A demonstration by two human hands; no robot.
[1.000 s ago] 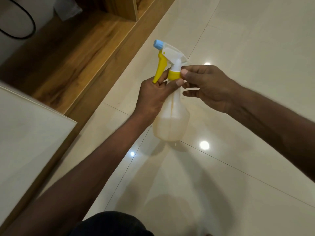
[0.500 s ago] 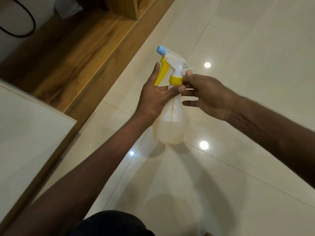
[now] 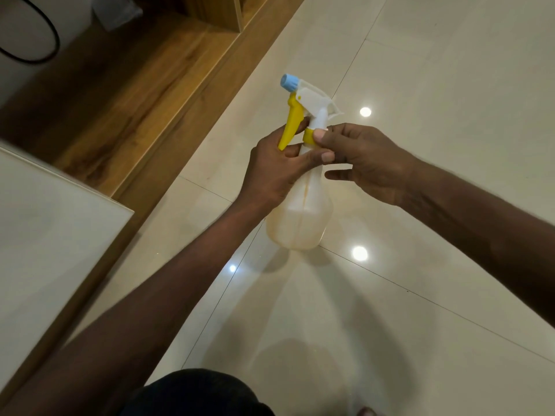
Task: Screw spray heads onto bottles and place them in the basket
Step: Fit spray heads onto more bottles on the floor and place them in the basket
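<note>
Head view, left hand [image 3: 270, 172] gripping bottle [image 3: 300, 217] neck, right hand [image 3: 369, 163] pinching spray head [image 3: 306, 109] collar

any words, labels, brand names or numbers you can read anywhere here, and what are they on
None: no readable text in this view.
Bottle: plain translucent plastic, no label or print on the side that shows.
Spray head: white body, yellow trigger, blue nozzle, no visible marking.
Left hand and right hand cover part of the bottle's neck, so anything there is hidden.

Bare forearms, no sleeves; dark garment [image 3: 195, 391] below (perhaps shorts).
</note>
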